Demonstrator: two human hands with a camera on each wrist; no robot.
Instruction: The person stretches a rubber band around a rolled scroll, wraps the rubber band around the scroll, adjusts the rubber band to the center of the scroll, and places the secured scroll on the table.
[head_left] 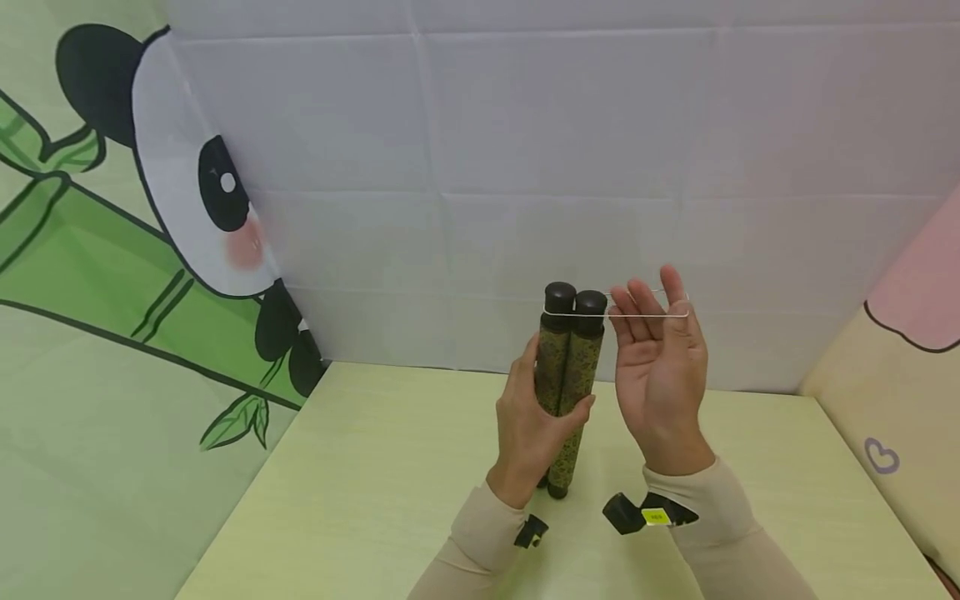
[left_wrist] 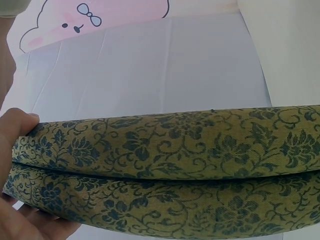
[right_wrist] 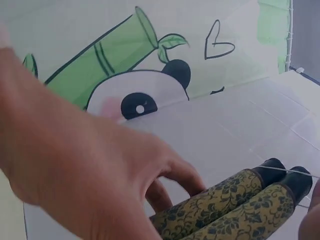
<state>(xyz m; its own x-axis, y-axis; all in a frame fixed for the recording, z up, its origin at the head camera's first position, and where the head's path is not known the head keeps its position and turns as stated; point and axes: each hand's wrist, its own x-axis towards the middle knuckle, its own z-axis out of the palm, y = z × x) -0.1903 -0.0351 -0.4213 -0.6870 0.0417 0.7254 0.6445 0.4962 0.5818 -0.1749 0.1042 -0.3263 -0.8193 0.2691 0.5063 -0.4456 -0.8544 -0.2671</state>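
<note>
Two rolled scrolls in olive floral cloth with dark end caps stand side by side, upright over the pale green table. My left hand grips them round the middle, thumb in front. My right hand is raised just right of their tops, palm toward them, fingers nearly straight. A thin white band runs taut from those fingers around both caps. The left wrist view is filled by the scrolls with my thumb at their end. The right wrist view shows the scrolls, the band and my blurred right hand.
A white sheet hangs behind the table. A panda-and-bamboo cloth closes the left side and a pink-and-cream cloth the right. Black wrist cameras sit on both beige sleeves.
</note>
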